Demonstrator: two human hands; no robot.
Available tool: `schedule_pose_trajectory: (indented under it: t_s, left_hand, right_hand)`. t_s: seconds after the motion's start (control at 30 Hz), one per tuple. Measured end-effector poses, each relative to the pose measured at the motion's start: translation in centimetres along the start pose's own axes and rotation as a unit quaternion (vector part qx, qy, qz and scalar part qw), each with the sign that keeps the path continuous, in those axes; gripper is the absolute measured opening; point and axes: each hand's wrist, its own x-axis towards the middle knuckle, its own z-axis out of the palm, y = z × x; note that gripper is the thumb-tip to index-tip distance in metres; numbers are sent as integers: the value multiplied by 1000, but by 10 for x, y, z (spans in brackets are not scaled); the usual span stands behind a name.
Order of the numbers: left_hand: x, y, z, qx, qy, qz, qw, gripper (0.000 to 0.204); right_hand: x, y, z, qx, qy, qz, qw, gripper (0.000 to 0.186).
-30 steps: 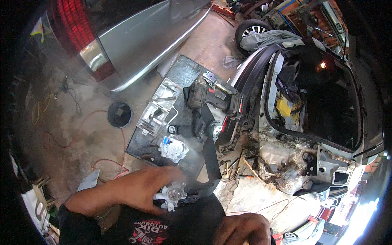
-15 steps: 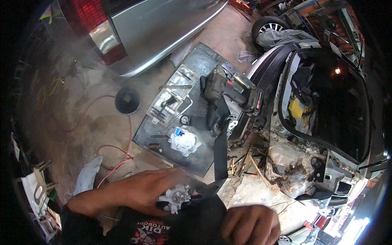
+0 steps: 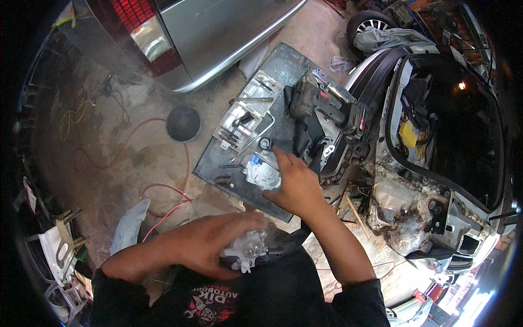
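Observation:
Close to my body, my left hand (image 3: 210, 242) is closed around a whitish, partly clear plastic mechanism (image 3: 252, 248) with a round domed part. A black webbing strap (image 3: 296, 237) runs by it, partly hidden under my right forearm. Over the dark board, my right hand (image 3: 297, 182) has its thumb and fingers spread at the right edge of a round white plastic cover (image 3: 261, 173) with a blue spot. Whether its fingertips touch the cover, I cannot tell. A small round black-and-white piece (image 3: 265, 143) lies just beyond the cover.
On the dark board (image 3: 218, 166) lie a clear compartment tray (image 3: 242, 117) with tools and a cordless power tool (image 3: 321, 103). A black bucket (image 3: 183, 124) and red hose (image 3: 188, 169) are left. A silver vehicle (image 3: 229, 38) stands beyond; a stripped car body (image 3: 400, 204) is right.
My right hand has moved from near my body up and forward to the white cover. My left hand still holds the plastic mechanism. The view has shifted slightly.

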Motion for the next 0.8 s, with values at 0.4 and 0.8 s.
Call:
schedule_pose_trajectory:
  t_s: [0.4,0.8]
  left_hand:
    - [8,-9,-17,-15,35,59,998,120]
    - [36,2,-35,10,-2,116,993,109]
  right_hand:
    - [-8,6,-43,116,49,-26,992,85]
    - [-109,-54,-168,15,-40,-203,978,85]
